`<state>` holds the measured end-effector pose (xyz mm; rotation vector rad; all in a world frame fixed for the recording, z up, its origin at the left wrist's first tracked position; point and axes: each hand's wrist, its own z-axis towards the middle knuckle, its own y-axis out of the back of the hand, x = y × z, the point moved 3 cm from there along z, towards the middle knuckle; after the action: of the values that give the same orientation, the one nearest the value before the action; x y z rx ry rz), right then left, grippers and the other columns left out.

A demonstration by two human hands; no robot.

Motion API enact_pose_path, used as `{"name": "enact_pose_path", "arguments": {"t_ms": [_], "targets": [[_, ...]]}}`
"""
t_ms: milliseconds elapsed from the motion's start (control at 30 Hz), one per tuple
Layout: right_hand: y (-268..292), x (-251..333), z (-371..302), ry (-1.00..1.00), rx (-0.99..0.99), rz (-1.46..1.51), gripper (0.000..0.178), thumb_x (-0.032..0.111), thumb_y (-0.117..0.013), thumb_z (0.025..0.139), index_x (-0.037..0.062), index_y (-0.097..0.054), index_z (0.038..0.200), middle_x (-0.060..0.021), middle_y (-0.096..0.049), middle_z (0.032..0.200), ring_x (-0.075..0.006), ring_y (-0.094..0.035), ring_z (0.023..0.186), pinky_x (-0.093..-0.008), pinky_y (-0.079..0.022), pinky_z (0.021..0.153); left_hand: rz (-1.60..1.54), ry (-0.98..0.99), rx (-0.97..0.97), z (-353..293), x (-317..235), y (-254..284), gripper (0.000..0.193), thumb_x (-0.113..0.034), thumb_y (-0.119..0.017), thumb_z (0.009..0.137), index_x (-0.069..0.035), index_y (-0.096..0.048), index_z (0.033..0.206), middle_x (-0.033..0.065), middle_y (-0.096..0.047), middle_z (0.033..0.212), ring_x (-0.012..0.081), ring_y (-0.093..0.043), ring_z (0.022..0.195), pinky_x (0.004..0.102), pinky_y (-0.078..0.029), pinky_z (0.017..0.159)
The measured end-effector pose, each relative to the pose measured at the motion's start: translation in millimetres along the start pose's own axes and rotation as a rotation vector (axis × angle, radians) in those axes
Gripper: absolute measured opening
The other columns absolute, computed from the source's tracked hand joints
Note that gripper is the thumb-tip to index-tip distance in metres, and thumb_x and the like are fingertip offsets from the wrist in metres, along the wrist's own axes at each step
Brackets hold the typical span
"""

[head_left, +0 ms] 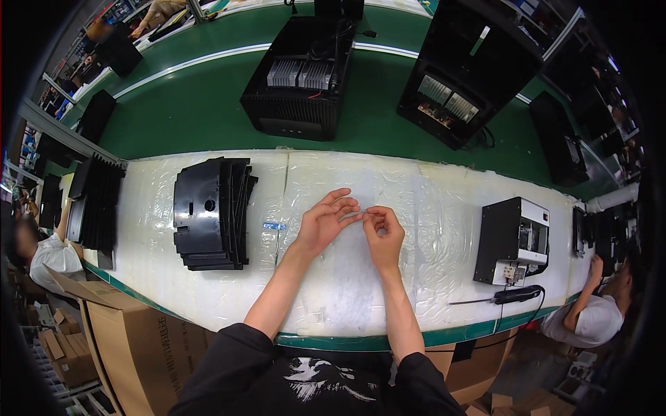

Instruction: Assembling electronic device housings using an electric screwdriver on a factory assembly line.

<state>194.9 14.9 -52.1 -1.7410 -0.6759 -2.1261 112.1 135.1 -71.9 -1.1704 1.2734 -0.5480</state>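
Observation:
Over the middle of the covered table, my left hand (327, 220) is turned palm up with its fingers apart and a little curled. Close beside it, my right hand (383, 234) is closed in a pinch, its fingertips at the left thumb's tip. Whatever may be in that pinch is too small to make out. Left of my hands stands a stack of curved black plastic panels (208, 213), and a small blue strip (274, 226) lies between the stack and my left wrist.
On the right are a black and white box-shaped device (513, 239) and a corded black electric screwdriver (517, 295). Beyond, a green conveyor (187, 118) bears black housings (295, 114) with silver heat sinks. Cardboard boxes (139, 340) stand below the near edge. People sit on both sides.

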Motion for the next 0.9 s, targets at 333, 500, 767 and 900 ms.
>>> {"name": "enact_pose_path", "arguments": {"t_ms": [333,500,767,900], "targets": [[-0.9,-1.0,-0.3,-0.041,-0.011,0.006,0.008,-0.001,-0.063,0.082,0.0013,-0.061,0.09,0.0003,-0.06,0.074,-0.0034,-0.05,0.063,-0.0184,-0.039,0.057,-0.004,-0.001,-0.004,-0.5,-0.5,-0.6,0.045,-0.009,-0.046,0.078,0.0,-0.044,0.122,0.0167,-0.055,0.108,0.0302,-0.05,0.108,0.0485,-0.034,0.104],[-1.3,-1.0,0.5,-0.033,-0.007,-0.001,0.01,-0.001,-0.063,0.08,0.0013,-0.061,0.09,0.0005,-0.059,0.074,-0.0031,-0.049,0.062,-0.0182,-0.038,0.056,-0.006,-0.003,0.028,-0.3,-0.7,1.0,0.046,-0.01,-0.045,0.079,0.0,-0.043,0.124,0.0165,-0.055,0.109,0.0295,-0.051,0.108,0.0477,-0.035,0.103],[0.5,-2.8,1.1,0.001,0.019,0.002,0.015,-0.005,-0.06,0.075,0.0009,-0.06,0.09,0.0009,-0.058,0.073,-0.0035,-0.047,0.061,-0.0186,-0.038,0.057,0.017,0.004,0.034,0.2,0.6,1.7,0.046,-0.011,-0.044,0.08,0.0,-0.041,0.125,0.016,-0.055,0.111,0.0291,-0.05,0.109,0.0492,-0.038,0.1],[1.0,0.9,1.3,0.047,0.03,-0.023,0.02,-0.003,-0.062,0.069,0.0031,-0.061,0.088,-0.0011,-0.059,0.071,-0.0071,-0.049,0.058,-0.0216,-0.04,0.055,0.02,0.006,0.053,0.0,1.6,2.5,0.046,-0.011,-0.044,0.081,0.0,-0.041,0.125,0.0159,-0.055,0.111,0.0291,-0.05,0.11,0.0506,-0.039,0.098]]}}
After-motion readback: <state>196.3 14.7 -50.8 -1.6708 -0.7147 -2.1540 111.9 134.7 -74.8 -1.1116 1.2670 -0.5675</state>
